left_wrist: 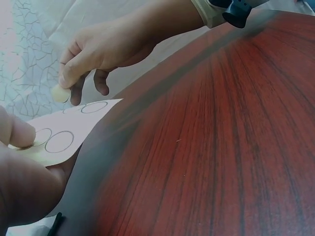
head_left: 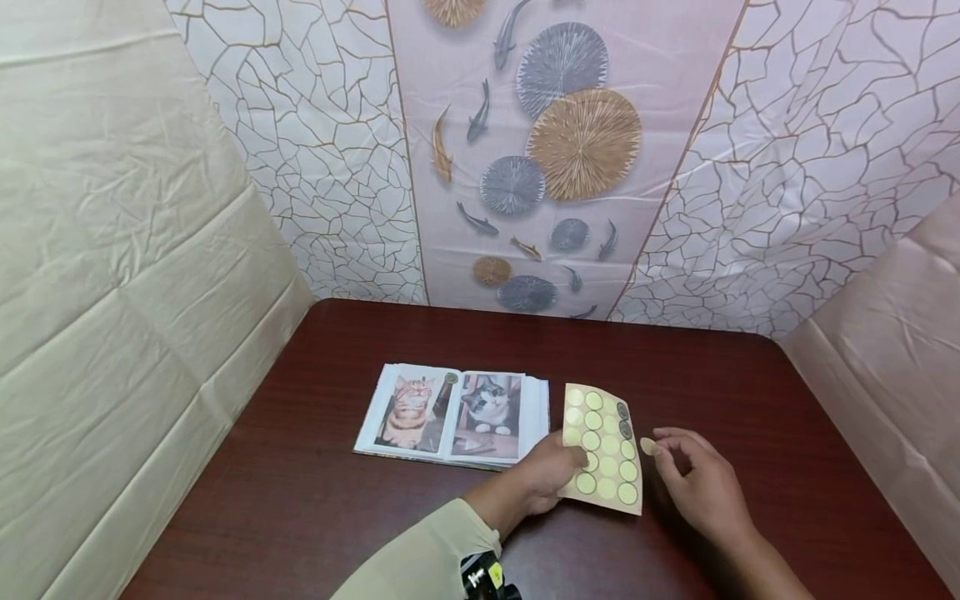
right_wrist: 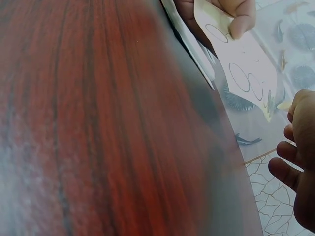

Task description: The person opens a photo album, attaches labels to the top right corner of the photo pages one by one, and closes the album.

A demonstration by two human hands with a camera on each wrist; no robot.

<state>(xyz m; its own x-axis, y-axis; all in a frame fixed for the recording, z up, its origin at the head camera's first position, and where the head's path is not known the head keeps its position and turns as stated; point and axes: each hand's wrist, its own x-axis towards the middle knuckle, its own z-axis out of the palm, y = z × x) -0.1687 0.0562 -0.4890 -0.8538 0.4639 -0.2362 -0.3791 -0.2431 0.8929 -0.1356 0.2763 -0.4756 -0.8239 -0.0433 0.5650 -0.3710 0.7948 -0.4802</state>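
My left hand [head_left: 550,473] grips a sheet of round yellow stickers [head_left: 609,471] by its left edge, thumb on top. Two spots in the sheet's right column look dark. To the right of the sheet, my right hand [head_left: 705,483] pinches a single round sticker [head_left: 648,446] between thumb and fingertips, apart from the sheet. An album [head_left: 534,408] lies spread on the table to the left, with a photo of an orange cat [head_left: 410,408] and one of a grey-and-white cat [head_left: 491,408]. A small round sticker [head_left: 451,378] sits at the left photo's upper right corner.
The dark red-brown wooden table [head_left: 300,517] spreads under both hands. Behind it hangs a patterned cloth [head_left: 510,250], and pale fabric [head_left: 112,333] walls in the sides. A dark wrist device [head_left: 483,575] is strapped over the left sleeve.
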